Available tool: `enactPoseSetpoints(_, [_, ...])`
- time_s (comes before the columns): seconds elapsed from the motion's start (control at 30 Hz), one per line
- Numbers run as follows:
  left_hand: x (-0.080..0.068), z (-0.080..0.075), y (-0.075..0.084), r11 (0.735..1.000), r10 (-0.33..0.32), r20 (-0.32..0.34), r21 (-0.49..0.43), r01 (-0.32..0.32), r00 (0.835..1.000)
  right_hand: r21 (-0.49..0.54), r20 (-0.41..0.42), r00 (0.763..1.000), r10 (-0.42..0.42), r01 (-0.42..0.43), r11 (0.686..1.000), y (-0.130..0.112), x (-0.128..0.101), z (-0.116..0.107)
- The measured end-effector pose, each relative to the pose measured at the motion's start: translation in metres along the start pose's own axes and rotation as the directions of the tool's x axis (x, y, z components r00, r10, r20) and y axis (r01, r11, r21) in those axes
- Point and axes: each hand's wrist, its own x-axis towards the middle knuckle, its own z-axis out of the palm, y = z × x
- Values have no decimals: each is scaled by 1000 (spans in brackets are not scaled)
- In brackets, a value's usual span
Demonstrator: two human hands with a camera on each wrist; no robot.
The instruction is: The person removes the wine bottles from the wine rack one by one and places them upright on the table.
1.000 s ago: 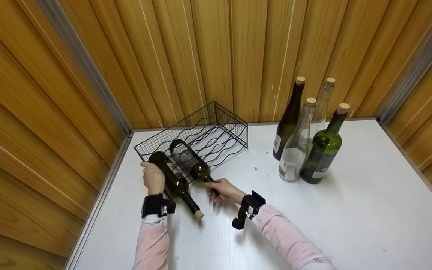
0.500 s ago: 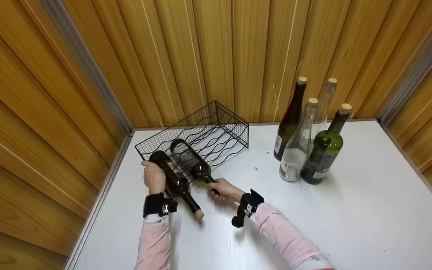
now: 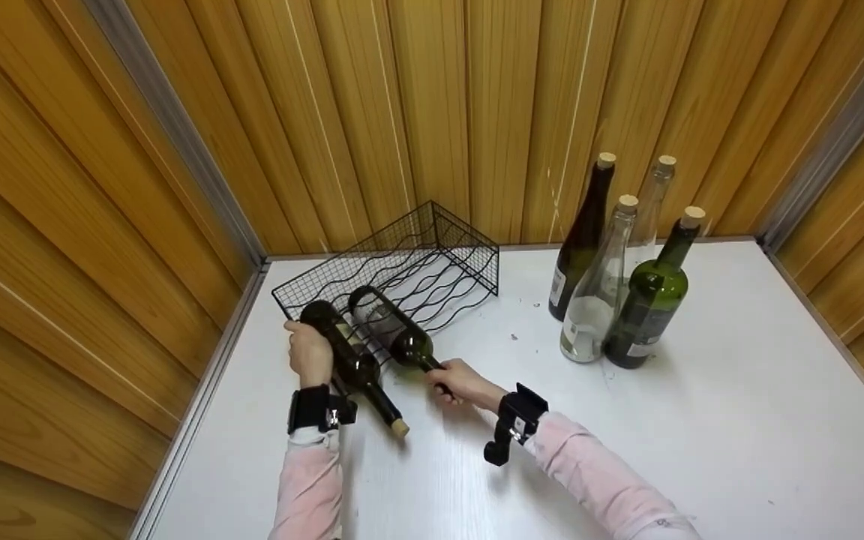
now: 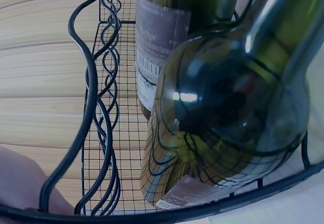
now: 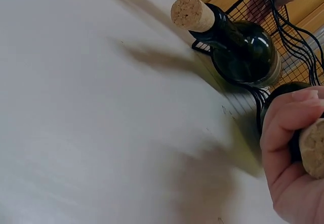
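Two dark bottles down in the wire rack (image 3: 402, 270) at the left of the white worktop (image 3: 627, 450): first bottle (image 3: 349, 360) in the outer groove with its cork past the rack's front edge, left hand (image 3: 310, 352) resting against its body and the rack's rim, grip loosely curled there. Second bottle (image 3: 394, 334) alongside, apparently not fully seated, right hand (image 3: 462, 382) with grip wrapped round its neck by the cork. Left to load, by the look of it: four upright corked bottles (image 3: 612, 292) well apart at the back right.
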Motion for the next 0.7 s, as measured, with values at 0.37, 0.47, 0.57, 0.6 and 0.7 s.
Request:
enactPoseSetpoints(0.37, [1, -1, -2, 1000, 3, -2, -1, -3, 1000, -107, 22, 1000, 16, -14, 994, -4, -33, -21])
enactPoseSetpoints(0.47, [1, 0, -3, 1000, 4, 4, -2, -4, 1000, -139, 35, 999, 36, -31, 990, -6, -44, -31])
enactPoseSetpoints(0.57, [1, 1, -3, 1000, 7, -5, -8, -7, 1000, -166, 54, 998, 45, -35, 985, -9, -56, -42])
enactPoseSetpoints(0.6, [1, 1, -3, 1000, 9, -10, -9, -9, 1000, -173, 63, 997, 46, -35, 984, -10, -60, -46])
enactPoseSetpoints(0.7, [1, 2, -2, 1000, 10, -32, -10, -10, 999, -211, 91, 995, 47, -27, 977, -16, -71, -59])
